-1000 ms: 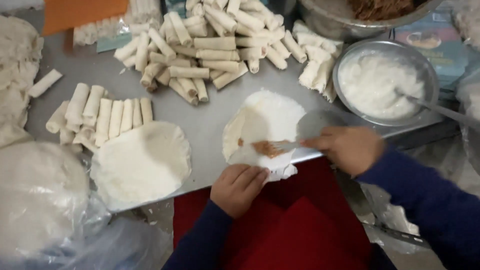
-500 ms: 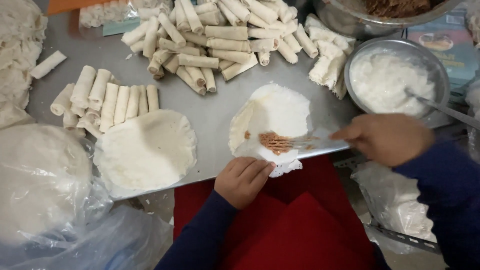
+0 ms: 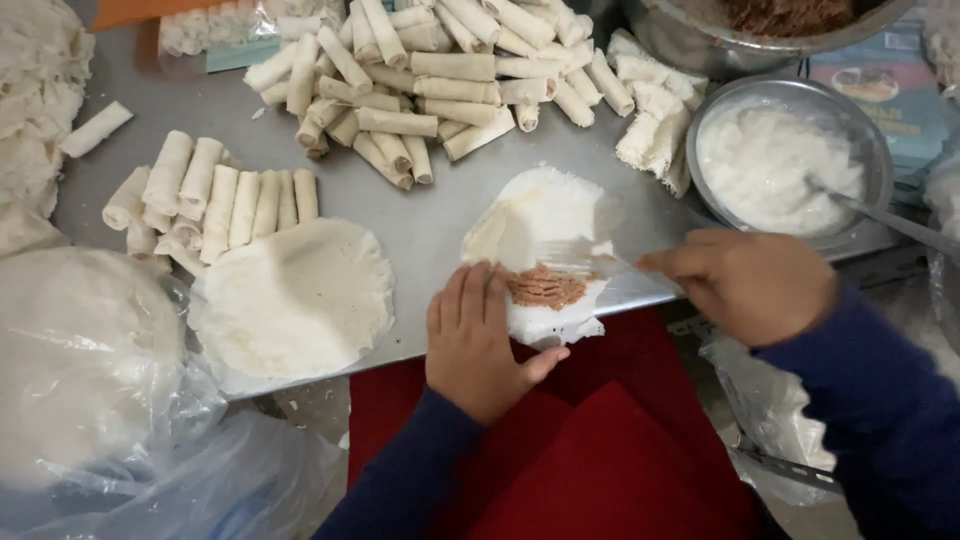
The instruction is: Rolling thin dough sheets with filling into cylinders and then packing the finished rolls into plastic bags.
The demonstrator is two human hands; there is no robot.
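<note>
A thin white wrapper (image 3: 545, 225) lies flat on the grey metal table (image 3: 430, 225), close to the near edge. A little heap of brown filling (image 3: 543, 288) sits on the near part of the wrapper.

The left hand (image 3: 480, 340) lies flat with its fingers stretched out and close together. The fingertips press on the near left side of the wrapper, touching the filling. It grips nothing.

The right hand (image 3: 755, 285) is curled shut around a fork (image 3: 575, 262). The fork is blurry. Its tip is over the wrapper, just above the filling.

A round stack of wrappers (image 3: 295, 300) lies to the left. Beside it is a neat row of rolls (image 3: 215, 200). A big pile of rolls (image 3: 440, 80) is at the back. A metal bowl of white paste (image 3: 780, 160) stands on the right with a spoon (image 3: 890, 220) in it. A red cloth (image 3: 600, 440) is under the arms.
</note>
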